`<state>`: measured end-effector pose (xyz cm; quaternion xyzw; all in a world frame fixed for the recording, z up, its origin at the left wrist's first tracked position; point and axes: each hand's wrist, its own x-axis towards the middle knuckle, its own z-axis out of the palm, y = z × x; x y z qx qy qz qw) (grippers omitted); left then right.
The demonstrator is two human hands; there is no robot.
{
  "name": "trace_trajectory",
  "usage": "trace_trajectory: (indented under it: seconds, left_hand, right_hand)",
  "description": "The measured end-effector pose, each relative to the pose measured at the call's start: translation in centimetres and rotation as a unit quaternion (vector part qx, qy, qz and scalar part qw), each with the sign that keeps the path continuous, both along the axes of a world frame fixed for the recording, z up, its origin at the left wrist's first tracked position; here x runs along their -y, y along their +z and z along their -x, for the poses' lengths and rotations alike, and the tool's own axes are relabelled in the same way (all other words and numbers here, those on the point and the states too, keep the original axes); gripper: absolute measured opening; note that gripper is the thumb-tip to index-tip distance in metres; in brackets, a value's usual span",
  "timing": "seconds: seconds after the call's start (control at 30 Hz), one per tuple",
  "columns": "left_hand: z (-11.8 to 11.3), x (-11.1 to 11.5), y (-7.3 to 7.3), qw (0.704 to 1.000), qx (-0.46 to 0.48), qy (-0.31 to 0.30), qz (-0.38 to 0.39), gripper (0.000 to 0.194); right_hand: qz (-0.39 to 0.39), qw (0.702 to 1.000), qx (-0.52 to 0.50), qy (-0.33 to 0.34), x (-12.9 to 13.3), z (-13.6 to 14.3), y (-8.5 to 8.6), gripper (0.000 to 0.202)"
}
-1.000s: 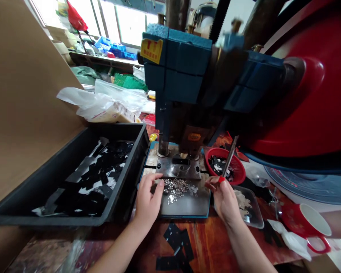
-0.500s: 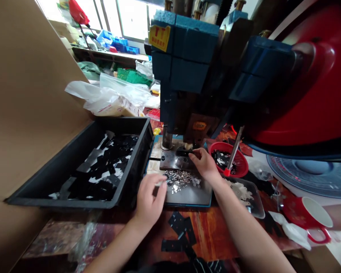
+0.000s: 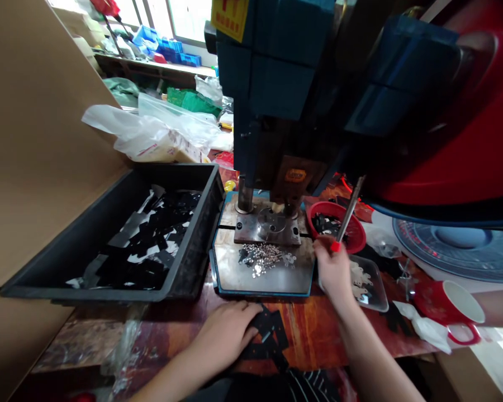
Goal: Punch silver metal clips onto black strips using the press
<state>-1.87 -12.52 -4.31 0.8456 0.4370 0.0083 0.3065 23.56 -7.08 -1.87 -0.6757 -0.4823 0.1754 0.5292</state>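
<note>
My left hand (image 3: 230,326) rests at the table's front edge, thumb and fingers apart, fingertips touching a loose pile of flat black pieces (image 3: 272,332). My right hand (image 3: 333,271) is beside the press base's right edge, close to the red-tipped metal rod (image 3: 350,215). The red tip overlaps its fingers, so I cannot see whether it grips the rod or anything else. Between the hands, many small shiny metal parts (image 3: 264,258) lie on the press base (image 3: 238,273). Behind them is the metal die plate (image 3: 272,223), with no black piece showing on it.
A deep black tray (image 3: 163,293) of black and grey scraps stands left. Right of the press (image 3: 276,89) are a red bowl (image 3: 358,237) with black pieces, a clear tub (image 3: 379,285) of pale parts and a red mug (image 3: 433,301). Cardboard (image 3: 46,139) rises at far left.
My left hand has moved from the metal parts down to the black pile. My right hand has left the die and moved right; the black piece there is gone. The view has shifted slightly.
</note>
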Motion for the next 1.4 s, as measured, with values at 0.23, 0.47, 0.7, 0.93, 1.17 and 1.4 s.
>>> trace_trajectory:
  seconds: [0.23,0.47,0.7,0.93,1.17,1.4]
  left_hand:
    - [-0.3,-0.2,0.2,1.0,0.007,0.015,0.018,0.016]
    - [0.1,0.2,-0.1,0.996,0.049,0.051,0.049,0.016]
    - [0.3,0.6,-1.1,0.994,0.076,0.064,0.047,0.007]
    - [0.9,-0.1,1.0,0.969,0.193,0.128,0.087,0.005]
    - [-0.8,-4.5,2.8,0.82,0.445,0.337,0.126,0.022]
    - [-3.1,-8.2,2.7,0.709,0.542,0.414,0.178,0.033]
  right_hand:
    - [0.069,0.884,0.301,0.351,1.8,5.3,0.1,0.02]
    - [0.115,0.86,0.364,0.339,0.7,5.9,0.8,0.015]
    - [0.132,0.862,0.371,0.318,0.7,5.9,1.0,0.012]
    - [0.132,0.868,0.352,0.323,0.6,5.6,1.1,0.014]
    - [0.132,0.851,0.381,0.337,0.9,6.2,0.9,0.012]
    - [0.06,0.896,0.35,0.266,-1.1,5.4,2.6,0.015]
